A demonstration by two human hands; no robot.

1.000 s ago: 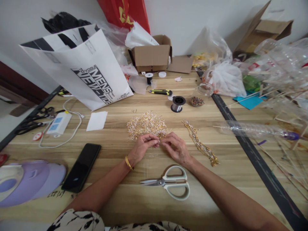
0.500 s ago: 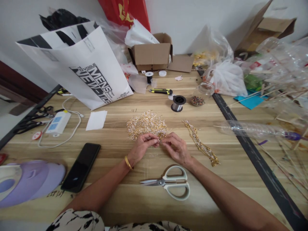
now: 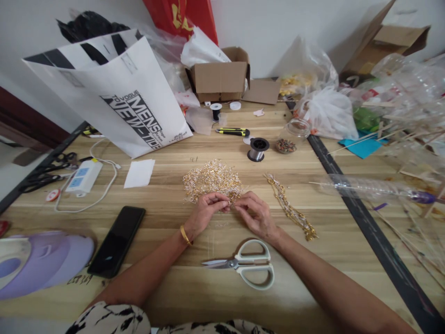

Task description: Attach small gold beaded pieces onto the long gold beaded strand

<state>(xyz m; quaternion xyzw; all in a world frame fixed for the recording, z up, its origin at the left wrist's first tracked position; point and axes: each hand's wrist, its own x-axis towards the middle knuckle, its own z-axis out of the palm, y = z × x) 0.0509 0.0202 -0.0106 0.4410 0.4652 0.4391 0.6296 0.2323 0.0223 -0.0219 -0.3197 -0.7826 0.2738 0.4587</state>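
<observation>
My left hand (image 3: 207, 209) and my right hand (image 3: 254, 214) meet at the near edge of a heap of small gold and clear beaded pieces (image 3: 212, 178). Both have thumb and fingertips pinched together, almost touching each other. What they pinch is tiny and mostly hidden, so I cannot make it out. A short string of clear beads (image 3: 221, 225) lies on the wood just below them. Scissors (image 3: 239, 264) with pale handles rest nearer to me, blades pointing left. A bundle of gold and silver beaded strands (image 3: 292, 206) lies right of my right hand.
A spool of silver wire (image 3: 257, 149), a bead jar (image 3: 290, 137) and a yellow-black cutter knife (image 3: 232, 131) stand or lie behind the heap. Left are a phone (image 3: 116, 242), a power strip (image 3: 83, 177) and a white paper bag (image 3: 139, 106). Plastic bottles (image 3: 399, 79) crowd the right.
</observation>
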